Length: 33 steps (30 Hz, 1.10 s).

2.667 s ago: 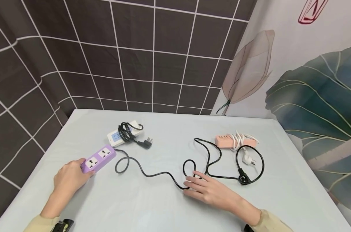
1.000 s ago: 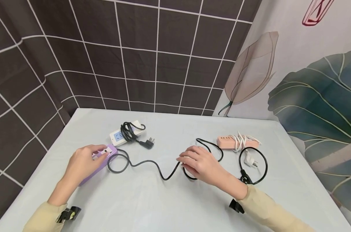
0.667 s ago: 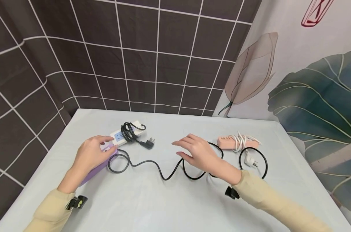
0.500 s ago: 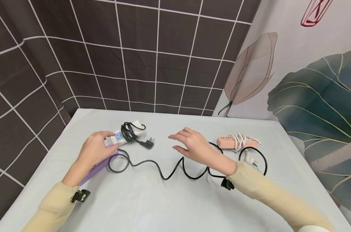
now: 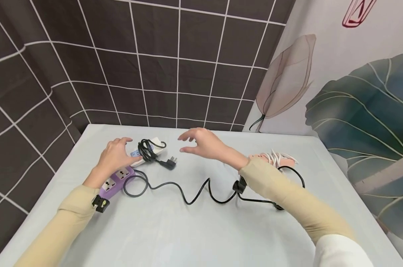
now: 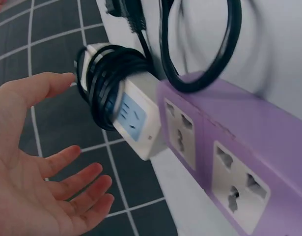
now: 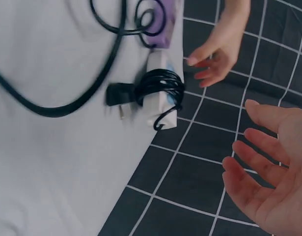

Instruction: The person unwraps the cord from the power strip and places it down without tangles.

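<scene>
- At the left hand (image 5: 113,155): thumb and fingers spread wide, nothing held; poised by the near end of the white power strip (image 6: 133,115), seemingly just clear of it in the right wrist view.
- At the right hand (image 5: 205,144): wide gap between thumb and loosely bent fingers, nothing held; above the surface (image 5: 188,233), to the right of that same strip and apart from it.
- Between both hands: the white power strip, slanted on the surface, with a black cord coil (image 5: 146,149) round its middle and a black plug (image 5: 168,164) out to the right, prongs pointing away.
- For a sure hold, probably best to pinch the strip's bare near end by its long sides, and to steady the coil and plug together so that no turns slip off.
- Next to the near end: a purple power strip (image 5: 116,178), partly behind the left arm; cannot tell whether touching the white one.
- Farther right: its long black cord (image 5: 189,204), loose in bends; best to lift the right sleeve (image 5: 288,189) over it.
- Beyond: a pink power strip (image 5: 288,162), wrapped in white cord (image 5: 274,158).
</scene>
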Available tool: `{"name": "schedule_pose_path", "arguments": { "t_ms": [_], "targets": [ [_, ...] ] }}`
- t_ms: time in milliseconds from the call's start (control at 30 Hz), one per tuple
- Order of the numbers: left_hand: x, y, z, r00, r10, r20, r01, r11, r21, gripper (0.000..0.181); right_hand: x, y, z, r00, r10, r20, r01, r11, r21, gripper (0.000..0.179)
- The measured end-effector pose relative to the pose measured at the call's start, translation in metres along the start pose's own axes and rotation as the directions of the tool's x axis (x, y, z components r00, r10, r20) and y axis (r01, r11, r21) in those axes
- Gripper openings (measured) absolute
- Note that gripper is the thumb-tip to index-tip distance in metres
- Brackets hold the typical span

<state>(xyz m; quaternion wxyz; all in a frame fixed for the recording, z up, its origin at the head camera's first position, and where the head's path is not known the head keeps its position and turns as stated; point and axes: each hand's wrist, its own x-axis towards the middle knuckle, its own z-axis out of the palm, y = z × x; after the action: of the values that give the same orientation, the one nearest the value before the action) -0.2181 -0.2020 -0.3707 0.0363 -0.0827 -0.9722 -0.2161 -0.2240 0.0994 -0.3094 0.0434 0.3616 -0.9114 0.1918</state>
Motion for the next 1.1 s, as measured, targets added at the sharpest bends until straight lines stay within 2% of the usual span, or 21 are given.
{"name": "schedule_pose_path", "arguments": {
  "t_ms": [100, 300, 533, 700, 833, 967, 1100],
  "targets": [
    [0.006, -0.005, 0.001, 0.999, -0.015, 0.03, 0.016, 1.0, -0.02, 0.078, 0.012, 0.0, -0.003, 0.999, 0.02, 0.027, -0.021, 0.999, 0.048, 0.035],
    [0.017, -0.011, 0.003, 0.996, -0.026, 0.089, 0.028, 0.999, -0.018, 0.084, 0.035, 0.003, 0.001, 0.995, 0.062, 0.073, -0.066, 0.996, 0.06, 0.039],
    [0.027, -0.018, 0.004, 0.988, -0.035, 0.152, 0.031, 0.999, 0.028, 0.093, 0.055, 0.006, 0.014, 0.985, 0.133, 0.114, -0.153, 0.968, 0.2, 0.043],
    [0.034, -0.02, 0.005, 0.984, -0.005, 0.177, 0.005, 1.0, -0.003, 0.097, 0.067, 0.01, 0.023, 0.972, 0.191, 0.138, -0.209, 0.97, 0.128, 0.047],
    [0.038, -0.022, 0.007, 0.983, -0.006, 0.184, 0.013, 0.999, -0.032, 0.097, 0.074, 0.014, 0.031, 0.954, 0.238, 0.181, -0.252, 0.966, 0.059, 0.052],
    [0.039, -0.027, 0.008, 0.978, 0.006, 0.207, 0.005, 0.999, -0.054, 0.096, 0.078, 0.019, 0.038, 0.934, 0.28, 0.223, -0.302, 0.951, 0.071, 0.054],
    [0.035, -0.032, 0.01, 0.973, 0.065, 0.223, -0.051, 0.996, -0.068, 0.096, 0.08, 0.023, 0.046, 0.923, 0.293, 0.249, -0.328, 0.938, 0.113, 0.054]
  ]
}}
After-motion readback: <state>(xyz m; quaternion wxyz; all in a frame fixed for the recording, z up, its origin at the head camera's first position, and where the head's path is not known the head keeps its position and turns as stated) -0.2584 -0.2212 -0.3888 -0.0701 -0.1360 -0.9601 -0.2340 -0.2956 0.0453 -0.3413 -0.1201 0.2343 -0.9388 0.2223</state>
